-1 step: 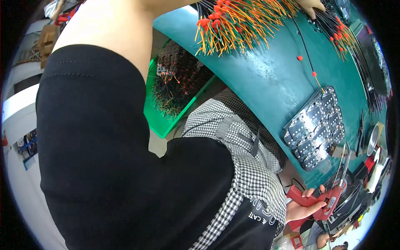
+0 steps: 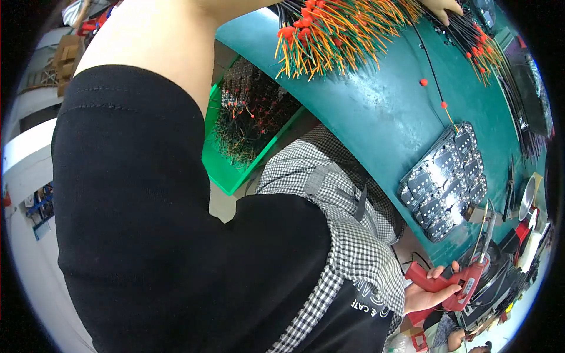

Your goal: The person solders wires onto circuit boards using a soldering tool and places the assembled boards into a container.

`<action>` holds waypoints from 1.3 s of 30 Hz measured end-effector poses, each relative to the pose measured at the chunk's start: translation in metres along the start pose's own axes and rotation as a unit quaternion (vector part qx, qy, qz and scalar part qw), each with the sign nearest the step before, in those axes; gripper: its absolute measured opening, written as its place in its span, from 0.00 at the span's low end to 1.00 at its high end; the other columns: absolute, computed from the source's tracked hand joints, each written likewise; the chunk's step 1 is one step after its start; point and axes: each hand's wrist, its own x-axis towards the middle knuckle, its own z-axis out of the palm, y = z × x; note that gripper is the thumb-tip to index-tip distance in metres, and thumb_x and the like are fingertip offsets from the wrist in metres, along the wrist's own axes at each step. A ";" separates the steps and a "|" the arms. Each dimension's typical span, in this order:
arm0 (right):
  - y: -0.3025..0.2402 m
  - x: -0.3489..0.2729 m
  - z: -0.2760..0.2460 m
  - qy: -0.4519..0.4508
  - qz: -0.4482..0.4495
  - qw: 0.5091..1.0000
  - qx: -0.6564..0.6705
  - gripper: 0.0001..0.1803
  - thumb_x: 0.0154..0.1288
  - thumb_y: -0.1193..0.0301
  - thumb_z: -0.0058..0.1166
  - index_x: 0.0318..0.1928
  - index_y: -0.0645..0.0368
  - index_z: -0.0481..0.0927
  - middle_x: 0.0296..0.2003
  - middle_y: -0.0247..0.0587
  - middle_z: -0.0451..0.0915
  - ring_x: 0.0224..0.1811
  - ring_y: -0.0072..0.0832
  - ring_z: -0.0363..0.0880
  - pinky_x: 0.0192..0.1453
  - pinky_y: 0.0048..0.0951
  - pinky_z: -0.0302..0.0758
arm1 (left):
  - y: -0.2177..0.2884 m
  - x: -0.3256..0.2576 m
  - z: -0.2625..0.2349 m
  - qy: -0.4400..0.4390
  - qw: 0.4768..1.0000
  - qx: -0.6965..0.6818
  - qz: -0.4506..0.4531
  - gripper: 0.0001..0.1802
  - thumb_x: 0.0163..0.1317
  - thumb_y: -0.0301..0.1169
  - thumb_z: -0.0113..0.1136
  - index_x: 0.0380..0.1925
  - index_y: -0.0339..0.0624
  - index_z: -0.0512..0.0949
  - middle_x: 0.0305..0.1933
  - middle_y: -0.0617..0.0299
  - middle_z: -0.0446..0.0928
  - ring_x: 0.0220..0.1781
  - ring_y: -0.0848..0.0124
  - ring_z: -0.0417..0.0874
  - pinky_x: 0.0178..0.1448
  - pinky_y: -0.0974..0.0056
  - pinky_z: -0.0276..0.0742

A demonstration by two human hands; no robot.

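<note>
My right hand [image 2: 428, 299], low on the right, is wrapped around the handle of a red soldering gun [image 2: 469, 285]. The gun's metal tip and thin feed tube point up toward the bench. My left arm reaches across the top, and my left hand [image 2: 442, 8] is at the upper edge, partly cut off. It lies over black cables with red ties and orange-green wire ends [image 2: 479, 44]; whether it grips any is hidden. A panel of black circuit boards [image 2: 444, 182] lies on the green bench. One black cable [image 2: 431, 65] runs down to its upper corner, where the orange wire ends meet the board.
A large bundle of orange and green wire ends [image 2: 341, 38] spreads over the bench's [image 2: 365, 112] far side. Left of the bench, a green bin [image 2: 226, 179] holds many wired boards. Tweezers [image 2: 509, 185] and a round metal dish [image 2: 528, 194] sit right of the panel.
My left hand has shifted very slightly to the right over the cables. The soldering gun and the boards look the same.
</note>
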 end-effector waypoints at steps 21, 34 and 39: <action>0.007 0.010 -0.009 -0.013 -0.012 0.998 0.067 0.27 0.71 0.54 0.40 0.60 0.60 0.60 0.45 0.42 0.73 0.24 0.18 0.66 0.24 0.17 0.65 | -0.002 0.011 0.024 0.211 0.973 0.055 0.072 0.33 0.51 0.41 0.64 0.56 0.39 0.69 0.55 0.48 0.69 0.62 0.55 0.66 0.60 0.48 0.63; 0.004 0.013 -0.014 -0.028 0.005 0.996 0.087 0.27 0.71 0.57 0.41 0.61 0.62 0.58 0.44 0.44 0.73 0.23 0.20 0.68 0.24 0.18 0.66 | 0.035 0.077 0.021 0.114 0.991 0.066 -0.022 0.36 0.42 0.43 0.67 0.47 0.29 0.71 0.55 0.46 0.67 0.61 0.54 0.65 0.63 0.51 0.63; 0.000 0.009 -0.015 -0.013 -0.004 0.995 0.102 0.27 0.71 0.57 0.41 0.62 0.62 0.58 0.43 0.44 0.73 0.23 0.19 0.68 0.24 0.18 0.66 | 0.048 0.083 0.029 0.122 0.984 0.099 -0.088 0.22 0.41 0.32 0.63 0.36 0.35 0.70 0.42 0.49 0.71 0.48 0.54 0.73 0.50 0.53 0.71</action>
